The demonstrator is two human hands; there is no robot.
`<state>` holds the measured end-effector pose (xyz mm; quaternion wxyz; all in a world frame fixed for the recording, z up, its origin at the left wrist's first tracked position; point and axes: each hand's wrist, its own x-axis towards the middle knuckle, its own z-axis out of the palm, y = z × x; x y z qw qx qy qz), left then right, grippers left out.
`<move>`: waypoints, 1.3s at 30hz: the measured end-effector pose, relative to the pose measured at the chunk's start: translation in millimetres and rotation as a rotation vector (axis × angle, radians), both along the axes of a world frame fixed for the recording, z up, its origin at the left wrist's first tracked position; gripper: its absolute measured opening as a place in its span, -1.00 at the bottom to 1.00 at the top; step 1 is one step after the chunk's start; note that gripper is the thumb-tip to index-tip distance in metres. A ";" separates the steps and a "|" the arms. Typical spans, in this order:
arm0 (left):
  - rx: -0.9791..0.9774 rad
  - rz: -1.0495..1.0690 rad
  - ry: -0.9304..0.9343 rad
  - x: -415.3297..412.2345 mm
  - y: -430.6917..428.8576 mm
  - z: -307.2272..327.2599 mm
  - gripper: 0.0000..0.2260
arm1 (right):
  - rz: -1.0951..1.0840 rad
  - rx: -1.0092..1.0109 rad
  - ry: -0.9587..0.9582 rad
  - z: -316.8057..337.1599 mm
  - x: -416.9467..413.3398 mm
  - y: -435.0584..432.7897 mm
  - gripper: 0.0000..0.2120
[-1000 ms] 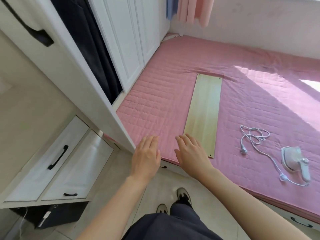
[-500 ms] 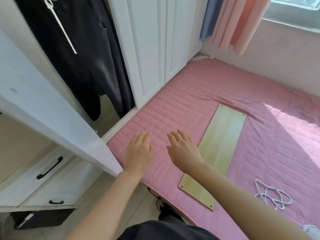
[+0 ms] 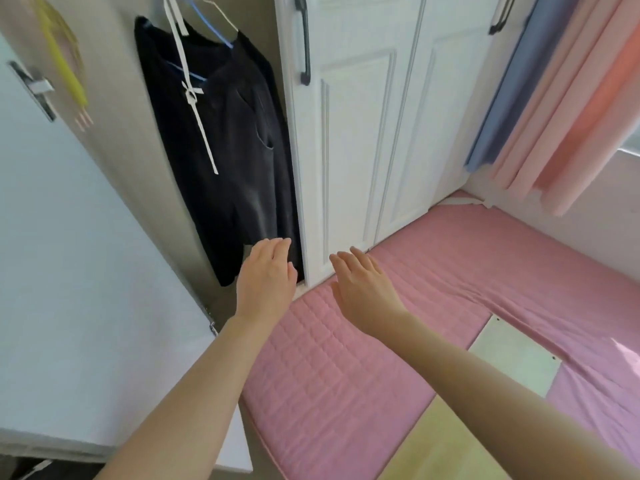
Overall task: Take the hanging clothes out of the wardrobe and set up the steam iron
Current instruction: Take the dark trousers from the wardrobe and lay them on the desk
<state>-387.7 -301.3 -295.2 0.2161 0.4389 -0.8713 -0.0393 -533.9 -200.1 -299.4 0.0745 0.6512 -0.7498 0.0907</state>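
Dark clothes (image 3: 225, 150) hang on hangers (image 3: 211, 19) inside the open wardrobe at the upper left, with a white ribbon (image 3: 194, 95) dangling in front of them. My left hand (image 3: 268, 278) reaches forward with straight fingers, its tips just below the hem of the dark clothes, holding nothing. My right hand (image 3: 363, 289) is stretched out beside it over the pink mattress (image 3: 346, 375), fingers relaxed and empty. The steam iron is out of view.
The open white wardrobe door (image 3: 69, 271) stands at the left, close to my left arm. Shut white wardrobe doors (image 3: 363, 133) with black handles are straight ahead. A pale wooden board (image 3: 516, 355) lies on the mattress at the right. Pink and blue curtains (image 3: 554, 98) hang at the upper right.
The view has swung up and left toward the wardrobe. Both hands have risen from the mattress edge toward the hanging dark clothes. The iron and its cord have left the view.
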 end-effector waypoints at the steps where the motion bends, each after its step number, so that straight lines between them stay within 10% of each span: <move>1: -0.012 0.017 0.011 -5.5 -9.5 8.5 -0.65 | 0.027 -0.008 0.019 8.8 -5.9 -12.5 -0.64; 39: -0.405 0.013 -0.163 -80.9 -312.9 182.2 -0.48 | 0.172 -0.240 -0.064 184.4 -53.3 -333.0 -0.50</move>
